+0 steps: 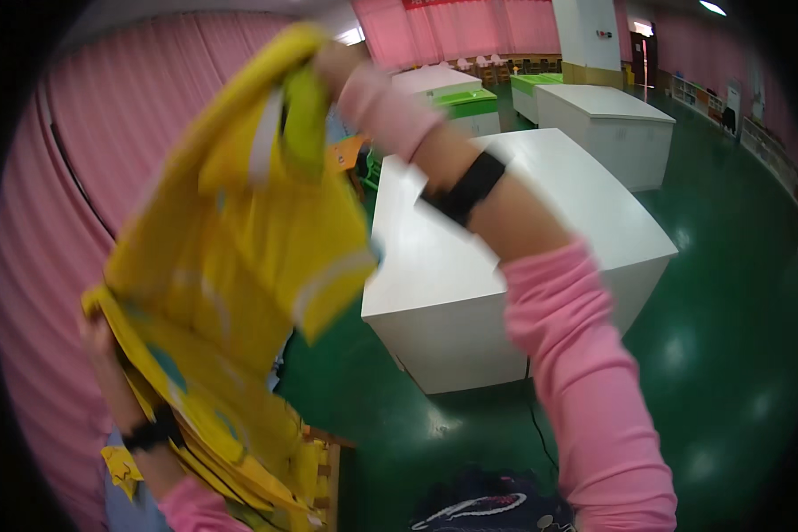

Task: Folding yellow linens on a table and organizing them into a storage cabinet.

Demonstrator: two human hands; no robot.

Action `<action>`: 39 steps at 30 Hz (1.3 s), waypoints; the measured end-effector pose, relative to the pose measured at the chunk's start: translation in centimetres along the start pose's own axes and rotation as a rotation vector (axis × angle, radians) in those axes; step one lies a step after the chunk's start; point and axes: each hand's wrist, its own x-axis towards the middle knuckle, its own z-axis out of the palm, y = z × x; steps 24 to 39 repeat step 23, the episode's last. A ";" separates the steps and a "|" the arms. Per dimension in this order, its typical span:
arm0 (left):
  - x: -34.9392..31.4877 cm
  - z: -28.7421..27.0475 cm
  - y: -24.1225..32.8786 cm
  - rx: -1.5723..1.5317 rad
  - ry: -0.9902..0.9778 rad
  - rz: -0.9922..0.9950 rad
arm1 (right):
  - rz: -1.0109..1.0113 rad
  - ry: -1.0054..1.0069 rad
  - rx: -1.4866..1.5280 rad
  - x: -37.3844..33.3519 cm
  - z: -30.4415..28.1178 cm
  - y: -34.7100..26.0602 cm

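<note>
A bright yellow jacket [213, 257] with pale grey bands and blue-green patches hangs stretched between my two hands. Raised high near the top of the view, my right hand [332, 66] grips its upper edge, the fingers partly behind the cloth and blurred. Lower down at the left, my left hand [97, 335] is closed on another edge of the jacket. A sleeve-like part with a grey band [332, 284] dangles on the right side. Both my arms show pink sleeves pushed up and black wrist straps.
A large white table [523, 213] stands ahead on the green floor [683, 390], more tables behind it. Pink curtains [71, 222] line the left. Below the jacket are a wooden frame [332, 479] and a yellow star-patterned cloth [122, 470]. A dark cord [541, 426] hangs near the table.
</note>
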 end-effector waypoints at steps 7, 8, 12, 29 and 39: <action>12.0 25.0 5.1 -0.359 -0.573 -0.163 | -0.339 0.187 -0.508 4.8 -24.2 12.0; 12.9 29.6 0.1 -0.475 -0.636 -0.188 | -0.339 0.165 -0.561 4.1 -27.8 15.9; 12.5 37.4 -12.4 -0.771 -0.787 -0.322 | -0.001 -0.260 -0.560 -8.2 -30.4 31.0; 4.9 44.9 -33.2 -0.799 -0.116 -0.553 | 0.497 -1.215 0.197 -38.1 -14.6 23.7; 4.9 44.9 -33.2 -0.799 -0.116 -0.553 | 0.497 -1.215 0.197 -38.1 -14.6 23.7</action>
